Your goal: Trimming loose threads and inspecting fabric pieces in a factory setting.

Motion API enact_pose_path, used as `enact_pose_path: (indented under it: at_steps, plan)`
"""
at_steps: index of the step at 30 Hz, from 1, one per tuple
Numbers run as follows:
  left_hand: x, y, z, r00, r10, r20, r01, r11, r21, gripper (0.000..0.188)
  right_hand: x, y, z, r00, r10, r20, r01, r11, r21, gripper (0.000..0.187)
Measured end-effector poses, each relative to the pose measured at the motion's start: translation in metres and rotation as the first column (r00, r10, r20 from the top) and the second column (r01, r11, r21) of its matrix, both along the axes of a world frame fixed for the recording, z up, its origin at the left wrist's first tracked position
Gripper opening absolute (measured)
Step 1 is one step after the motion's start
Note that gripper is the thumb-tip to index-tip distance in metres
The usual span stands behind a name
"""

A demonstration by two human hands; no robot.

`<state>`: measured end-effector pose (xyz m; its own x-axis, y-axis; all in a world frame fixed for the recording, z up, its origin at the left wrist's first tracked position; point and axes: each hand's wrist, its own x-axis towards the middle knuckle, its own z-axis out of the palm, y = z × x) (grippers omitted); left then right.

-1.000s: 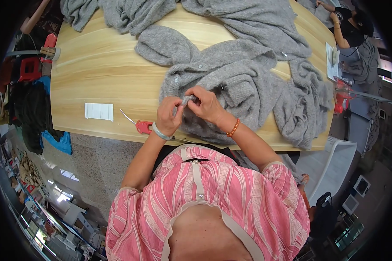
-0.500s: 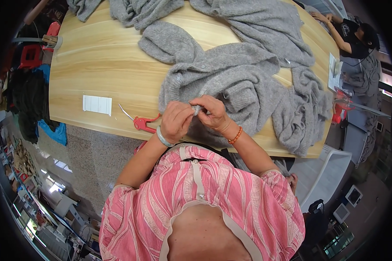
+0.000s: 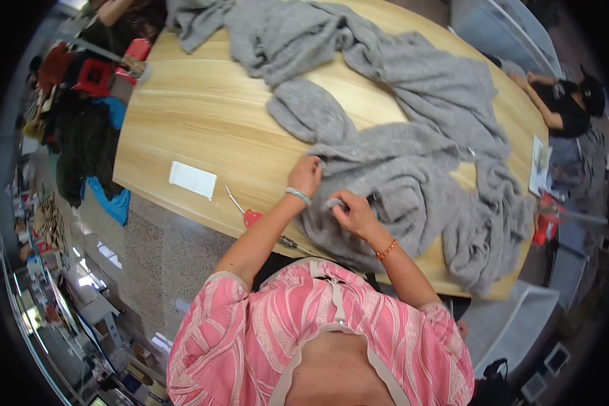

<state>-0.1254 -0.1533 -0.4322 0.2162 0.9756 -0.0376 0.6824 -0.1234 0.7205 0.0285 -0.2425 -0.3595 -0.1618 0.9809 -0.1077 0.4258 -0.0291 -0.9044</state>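
A large grey knitted garment (image 3: 413,169) lies spread and bunched over a light wooden table (image 3: 203,128). My left hand (image 3: 306,176) pinches its near-left edge, a pale band on the wrist. My right hand (image 3: 348,211) grips a fold of the same knit closer to me, an orange bead bracelet on its wrist. The two hands are a short way apart on the fabric. Red-handled scissors (image 3: 249,215) lie on the table just left of my left forearm.
A small white card (image 3: 192,179) lies near the table's front-left edge. More grey knit (image 3: 203,20) is heaped at the far end. Another person (image 3: 561,101) sits at the far right by papers (image 3: 540,166). Dark clothes and red items (image 3: 88,101) crowd the left side.
My hands, close together a second ago, have moved apart; the left now reaches further out along the garment's edge. The head view has shifted, showing the table from further left.
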Motion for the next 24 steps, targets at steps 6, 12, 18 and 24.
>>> enact_pose_path:
  at_steps: [6,12,18,24]
  plan:
    - [0.002,-0.003,-0.015,0.999,-0.016,-0.043,0.012,0.994,-0.106,0.016,-0.002,-0.001,-0.009,0.998,0.012,0.056,-0.019,0.992,0.127,0.020]
    - [0.004,-0.011,-0.005,0.993,-0.105,-0.061,0.089,0.970,-0.226,0.008,-0.004,0.000,-0.017,0.987,0.041,0.155,-0.072,0.978,0.193,0.016]
    - [-0.010,-0.013,0.005,0.849,0.034,0.528,0.341,0.727,-0.595,0.013,-0.009,0.008,-0.012,0.978,-0.040,0.203,-0.008,0.973,0.231,0.017]
    - [-0.013,-0.024,-0.006,0.579,0.404,0.708,0.470,0.544,-0.695,0.013,-0.017,0.009,-0.004,0.985,-0.147,0.095,0.129,0.977,0.171,0.016]
